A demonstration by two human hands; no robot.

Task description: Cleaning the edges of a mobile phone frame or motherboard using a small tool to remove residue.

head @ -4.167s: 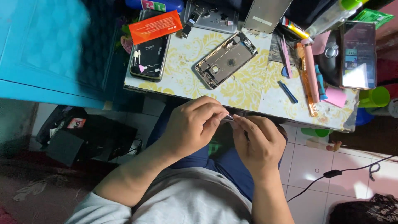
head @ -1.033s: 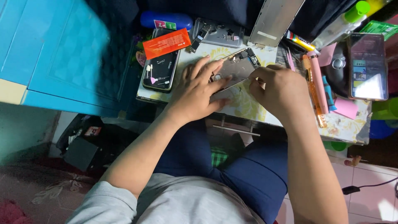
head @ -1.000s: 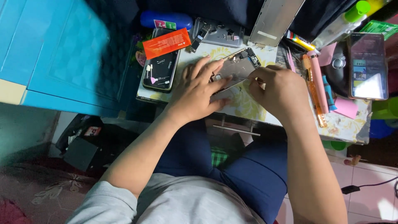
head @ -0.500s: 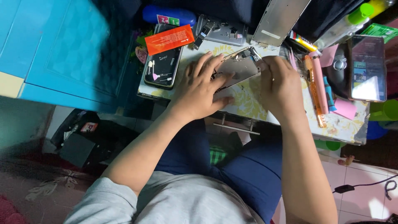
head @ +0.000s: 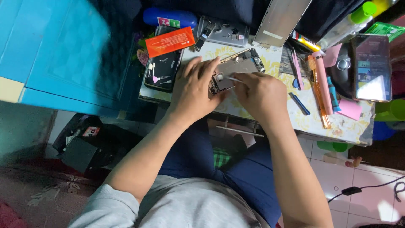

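An opened phone body with its inner parts showing lies on a small table with a yellow-patterned top. My left hand lies flat on the phone's left part, fingers spread, pressing it down. My right hand pinches thin metal tweezers, whose tip points into the phone's inside near my left fingertips. The lower part of the phone is hidden under both hands.
A black phone screen under an orange card, a grey phone shell, a metal panel, pink and orange tools, a blue pry tool, a lit phone, a blue cabinet at left.
Earlier both hands were at my lap, off the table. They moved up onto the opened phone; since a second ago the right hand has shifted slightly with the tweezers.
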